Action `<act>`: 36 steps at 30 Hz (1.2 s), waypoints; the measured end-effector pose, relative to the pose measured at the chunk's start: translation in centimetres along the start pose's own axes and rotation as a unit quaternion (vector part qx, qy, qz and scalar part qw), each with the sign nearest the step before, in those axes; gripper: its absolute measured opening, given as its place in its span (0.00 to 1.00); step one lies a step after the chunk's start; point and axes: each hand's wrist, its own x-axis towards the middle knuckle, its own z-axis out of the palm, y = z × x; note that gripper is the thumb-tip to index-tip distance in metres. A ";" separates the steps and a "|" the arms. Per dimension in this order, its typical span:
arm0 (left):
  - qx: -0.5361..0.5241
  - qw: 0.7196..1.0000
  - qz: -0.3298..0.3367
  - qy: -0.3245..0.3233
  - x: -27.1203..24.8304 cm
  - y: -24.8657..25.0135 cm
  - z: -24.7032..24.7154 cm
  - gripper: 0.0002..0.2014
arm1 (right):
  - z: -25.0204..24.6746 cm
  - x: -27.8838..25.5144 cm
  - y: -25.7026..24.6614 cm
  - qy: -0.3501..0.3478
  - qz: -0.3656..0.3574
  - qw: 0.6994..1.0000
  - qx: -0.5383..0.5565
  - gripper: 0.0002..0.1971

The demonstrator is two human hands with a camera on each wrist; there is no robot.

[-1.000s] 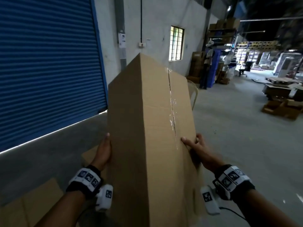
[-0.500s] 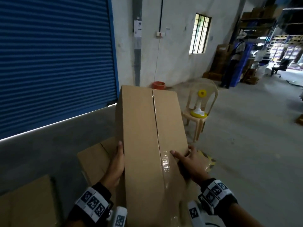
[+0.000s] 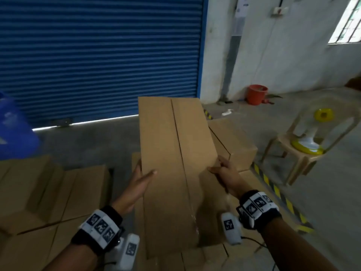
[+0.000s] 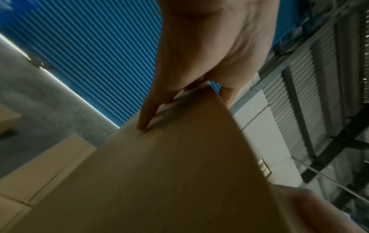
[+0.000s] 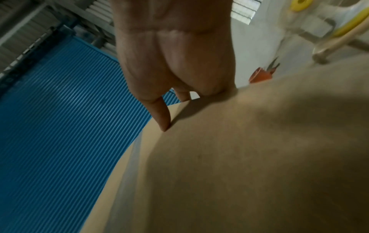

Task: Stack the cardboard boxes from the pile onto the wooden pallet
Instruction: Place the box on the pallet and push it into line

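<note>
- Box in hand: a long brown cardboard box with a taped centre seam, held between my two hands, long axis pointing away from me, above other cardboard boxes.
- My left hand lies against its left side, thumb on the top face, fingers fairly straight along the side wall.
- My right hand clasps the right edge, thumb on top, fingers wrapped onto the side.
- Just beyond on the right: a second brown cardboard box.
- Left: flat brown cartons.
- Behind: blue roller shutter, orange bucket, beige plastic chair.
- Pallet not discernible.
</note>
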 end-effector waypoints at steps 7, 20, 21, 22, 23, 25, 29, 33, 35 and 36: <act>0.043 0.997 0.031 0.054 3.7 0.6 -1.9 0.30 | 1.4 6.1 -3.2 -0.097 -0.060 0.993 -0.010 0.26; -0.080 0.980 0.093 0.155 19.7 1.0 -10.2 0.33 | 10.8 19.7 -9.5 0.003 -0.038 0.999 0.026 0.26; -0.077 0.980 0.095 0.155 21.0 0.9 -10.8 0.33 | 11.2 20.8 -9.9 -0.010 -0.030 0.999 0.015 0.29; -0.071 0.981 0.093 0.154 22.2 0.9 -11.2 0.35 | 11.5 22.0 -10.1 -0.021 -0.024 0.999 0.005 0.30; -0.068 0.981 0.092 0.154 23.4 0.9 -11.4 0.36 | 11.7 23.2 -10.1 -0.025 -0.015 1.000 0.000 0.30; -0.062 0.982 0.098 0.150 26.2 0.5 -11.6 0.35 | 11.8 25.7 -9.9 -0.022 -0.010 1.000 -0.002 0.30; -0.061 0.979 0.083 0.175 30.5 -0.3 -10.7 0.28 | 11.6 30.8 -7.9 -0.026 -0.021 0.999 -0.015 0.25; -0.085 0.975 0.058 0.197 34.2 -2.7 -9.6 0.23 | 11.5 34.9 -5.1 -0.002 -0.016 1.000 -0.011 0.25; -0.078 0.976 0.036 0.200 36.1 -4.8 -9.5 0.27 | 11.7 37.1 -3.4 0.019 -0.004 0.999 -0.035 0.26; -0.073 0.977 0.018 0.199 37.0 -5.9 -9.5 0.30 | 11.8 38.3 -2.6 0.026 -0.001 0.998 -0.051 0.27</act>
